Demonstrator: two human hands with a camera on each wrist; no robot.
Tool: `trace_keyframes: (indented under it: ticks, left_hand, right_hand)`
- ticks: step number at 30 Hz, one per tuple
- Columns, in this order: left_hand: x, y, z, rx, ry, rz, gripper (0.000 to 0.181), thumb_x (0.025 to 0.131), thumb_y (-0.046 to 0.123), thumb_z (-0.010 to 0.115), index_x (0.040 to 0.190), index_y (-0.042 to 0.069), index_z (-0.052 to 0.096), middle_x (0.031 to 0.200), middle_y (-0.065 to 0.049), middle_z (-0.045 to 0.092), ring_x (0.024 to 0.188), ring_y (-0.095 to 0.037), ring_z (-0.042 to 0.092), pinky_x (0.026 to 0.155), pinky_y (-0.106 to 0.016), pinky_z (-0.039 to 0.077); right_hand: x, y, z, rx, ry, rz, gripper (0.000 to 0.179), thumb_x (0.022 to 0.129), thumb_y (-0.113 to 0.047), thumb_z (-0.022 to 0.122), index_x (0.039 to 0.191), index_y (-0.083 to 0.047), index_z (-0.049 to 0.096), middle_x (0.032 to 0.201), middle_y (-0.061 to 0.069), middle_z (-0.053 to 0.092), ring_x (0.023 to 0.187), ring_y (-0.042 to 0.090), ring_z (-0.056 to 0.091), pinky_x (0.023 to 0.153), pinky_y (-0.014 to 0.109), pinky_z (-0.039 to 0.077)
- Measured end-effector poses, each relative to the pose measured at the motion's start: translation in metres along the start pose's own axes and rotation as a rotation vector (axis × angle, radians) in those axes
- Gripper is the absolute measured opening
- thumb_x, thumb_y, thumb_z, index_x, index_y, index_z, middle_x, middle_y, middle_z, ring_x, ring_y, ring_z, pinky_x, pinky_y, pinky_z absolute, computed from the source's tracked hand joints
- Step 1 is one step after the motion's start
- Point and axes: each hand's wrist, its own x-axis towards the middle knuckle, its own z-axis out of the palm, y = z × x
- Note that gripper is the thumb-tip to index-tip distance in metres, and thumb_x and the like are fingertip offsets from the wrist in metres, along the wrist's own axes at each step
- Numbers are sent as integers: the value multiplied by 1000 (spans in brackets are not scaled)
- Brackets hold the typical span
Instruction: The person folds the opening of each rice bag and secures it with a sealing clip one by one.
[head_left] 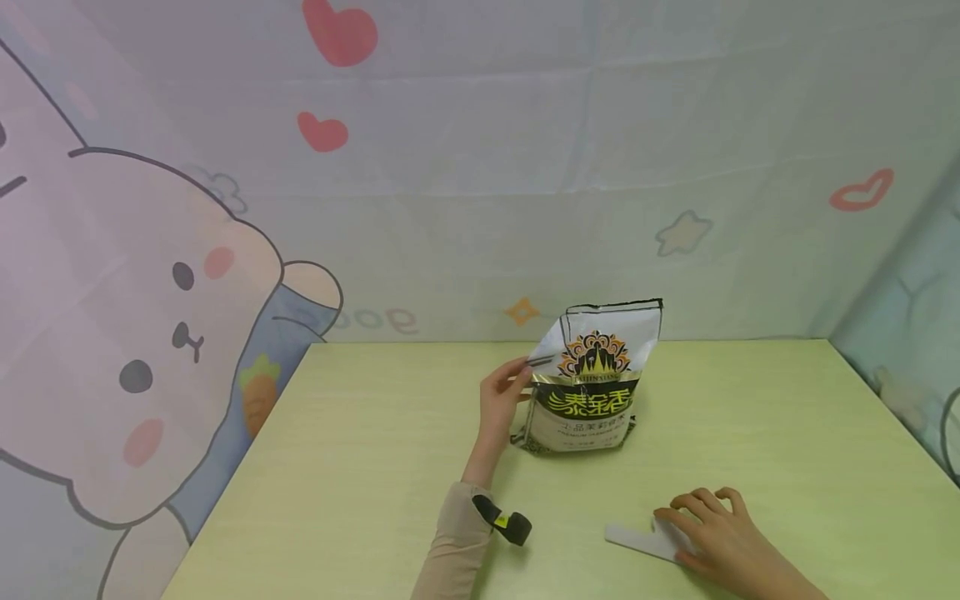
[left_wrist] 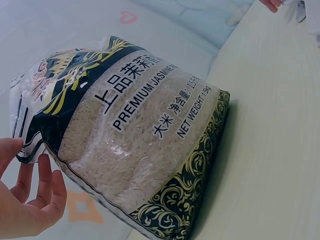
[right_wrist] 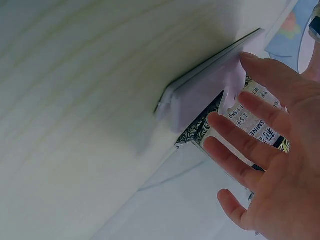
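A bag of rice (head_left: 588,408) stands upright on the table, its white upper part leaning a little right. Its clear lower part shows the grains in the left wrist view. My left hand (head_left: 501,400) pinches the side edge of the bag's upper part between thumb and fingers (left_wrist: 44,182). At the front right lies a flat white bar (head_left: 636,540) with a small raised tab (right_wrist: 230,92). Over it is my right hand (head_left: 720,533), fingers spread and loosely bent. Its thumb is right at the bar and its index fingertip close to the tab.
The pale yellow-green table (head_left: 360,467) reaches back to a cloth backdrop (head_left: 480,167) printed with a cartoon bear and hearts. A black strap with a small device (head_left: 510,525) is on the left sleeve.
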Motion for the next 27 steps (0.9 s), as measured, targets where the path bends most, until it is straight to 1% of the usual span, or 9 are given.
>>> trace_keyframes:
  ticks: [2,7,11,15,21,23,27]
  left_hand:
    - [0,0,0,-2,0,2,25,85,4,56,108,-5,59,103,-26,59,70,-5,58,72,-41,55]
    - [0,-1,1,-5,1,10,25,85,4,56,108,-6,59,101,-25,59,70,-5,58,71,-38,55]
    - [0,0,1,-2,2,9,25,85,4,56,108,-6,59,102,-25,59,70,-5,58,71,-39,55]
    - [0,0,0,3,3,2,25,85,4,56,108,-6,59,102,-25,59,70,-4,58,72,-40,55]
    - [-1,1,1,-2,0,4,25,85,4,56,108,-6,59,102,-26,58,70,-5,58,73,-41,55]
    - [-1,1,1,-2,0,5,25,85,4,56,108,-6,59,102,-26,58,70,-5,57,73,-42,55]
    - [-1,1,1,-1,-1,7,25,85,4,56,108,-6,59,101,-25,59,71,-5,58,72,-40,55]
  right_hand:
    - [-1,0,1,-5,0,3,46,62,-37,75,104,-25,59,93,-9,57,91,16,50,73,44,37]
    - [-4,2,5,-20,53,-13,49,60,-37,76,104,-24,60,89,-11,58,88,14,50,73,42,36]
    - [-4,1,6,-34,59,-31,49,59,-36,75,103,-21,60,85,-10,59,85,14,50,72,42,37]
    - [-5,-2,7,-74,82,-48,49,58,-36,76,102,-18,61,83,-9,58,83,14,50,71,42,38]
    - [-5,-5,6,-91,101,-36,47,58,-35,77,99,-17,62,83,-8,57,84,13,49,72,42,37]
    - [-5,-5,6,-106,125,-41,48,55,-34,78,98,-17,62,83,-8,56,84,13,49,72,42,37]
    - [-4,-2,8,-140,208,-69,44,53,-27,78,92,-16,61,81,-6,54,81,13,49,71,41,37]
